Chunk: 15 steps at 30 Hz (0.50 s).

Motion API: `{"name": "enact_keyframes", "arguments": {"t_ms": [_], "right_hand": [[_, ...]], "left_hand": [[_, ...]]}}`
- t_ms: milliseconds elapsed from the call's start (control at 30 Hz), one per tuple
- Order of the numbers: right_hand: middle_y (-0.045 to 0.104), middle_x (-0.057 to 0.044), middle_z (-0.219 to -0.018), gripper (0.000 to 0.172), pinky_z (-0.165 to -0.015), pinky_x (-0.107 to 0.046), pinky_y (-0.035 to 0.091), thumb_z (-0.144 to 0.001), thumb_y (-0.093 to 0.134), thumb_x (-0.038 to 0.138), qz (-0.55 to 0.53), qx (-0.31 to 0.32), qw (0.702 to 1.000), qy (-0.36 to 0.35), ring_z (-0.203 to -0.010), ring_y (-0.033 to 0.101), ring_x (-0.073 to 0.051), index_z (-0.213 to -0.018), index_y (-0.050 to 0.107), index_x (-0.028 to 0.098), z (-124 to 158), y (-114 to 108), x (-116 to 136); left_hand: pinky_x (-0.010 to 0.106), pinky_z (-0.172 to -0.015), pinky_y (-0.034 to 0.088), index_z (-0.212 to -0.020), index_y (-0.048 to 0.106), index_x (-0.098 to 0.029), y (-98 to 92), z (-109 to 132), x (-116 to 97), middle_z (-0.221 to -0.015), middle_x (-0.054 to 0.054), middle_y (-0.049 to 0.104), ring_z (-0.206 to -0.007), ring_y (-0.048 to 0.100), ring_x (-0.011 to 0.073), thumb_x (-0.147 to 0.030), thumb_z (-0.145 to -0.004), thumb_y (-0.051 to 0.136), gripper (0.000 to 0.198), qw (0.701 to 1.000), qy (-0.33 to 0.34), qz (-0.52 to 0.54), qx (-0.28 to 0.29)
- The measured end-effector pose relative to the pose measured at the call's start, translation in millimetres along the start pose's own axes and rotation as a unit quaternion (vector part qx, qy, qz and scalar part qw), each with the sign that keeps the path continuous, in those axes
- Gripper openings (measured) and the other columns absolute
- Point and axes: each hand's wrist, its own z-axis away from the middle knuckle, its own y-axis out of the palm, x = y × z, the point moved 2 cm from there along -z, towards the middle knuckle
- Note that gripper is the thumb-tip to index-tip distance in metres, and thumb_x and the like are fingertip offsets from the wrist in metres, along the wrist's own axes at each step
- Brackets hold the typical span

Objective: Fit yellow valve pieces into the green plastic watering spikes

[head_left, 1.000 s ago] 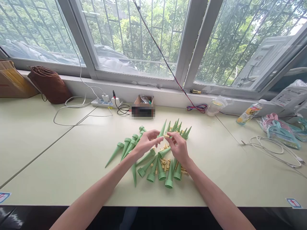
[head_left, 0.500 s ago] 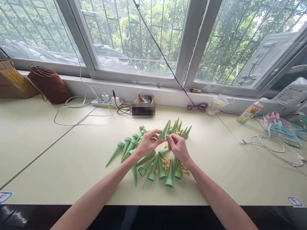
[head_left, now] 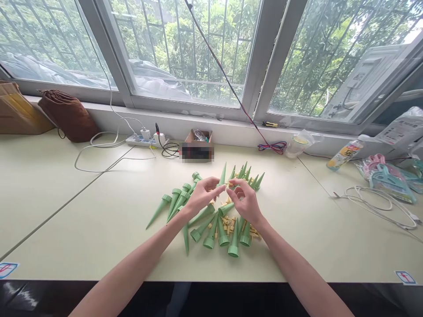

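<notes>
My left hand [head_left: 205,193] is closed on a green spike [head_left: 223,174], whose tip points up. Close to its right, my right hand [head_left: 243,199] pinches a small cream-coloured piece [head_left: 228,186] near the spike's base. Several green capped spikes [head_left: 158,211] lie left of my hands, and others [head_left: 234,246] lie in front, with their wide ends toward me. Small yellow pieces [head_left: 229,224] are heaped among them. Behind my right hand, a group of green spikes [head_left: 243,171] points upward.
A small open box [head_left: 200,137] and a power strip [head_left: 140,141] sit by the window. At the left are a brown bag [head_left: 69,116] and a cardboard box [head_left: 23,112]. A bottle [head_left: 345,154], a white cable [head_left: 380,209] and packaged hangers [head_left: 390,178] lie at the right.
The green spike in my left hand has turned more upright and shifted slightly left. My right hand's fingers have spread somewhat and changed their hold at its base.
</notes>
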Motion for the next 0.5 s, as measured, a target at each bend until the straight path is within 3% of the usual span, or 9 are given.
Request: {"name": "enact_keyframes", "arguments": {"t_ms": [200,500], "right_hand": [[0.062,-0.005,-0.096,0.014,-0.055,-0.026,0.047,-0.095,0.055,0.030,0.036,-0.017,0.998,-0.038,-0.064,0.055,-0.012,-0.105,0.060,0.021,0.2,0.6,-2.5],[0.066,-0.006,-0.092,0.015,-0.058,-0.028,0.047,-0.095,0.055,0.030,0.038,-0.037,0.998,-0.044,-0.063,0.055,-0.014,-0.103,0.063,0.020,1.7,1.0,-6.1]], "left_hand": [[0.020,-0.048,0.045,-0.089,0.060,-0.016,0.8,0.1,-0.5,-0.067,-0.003,0.049,-0.057,0.052,0.0096,-0.043,-0.079,0.071,0.031,1.000,0.012,-0.011,0.011],[0.022,-0.052,0.051,-0.105,0.061,-0.017,-0.5,-0.1,2.4,-0.080,0.001,0.060,-0.065,0.059,0.0129,-0.046,-0.080,0.069,0.039,0.995,0.049,-0.082,0.007]]}}
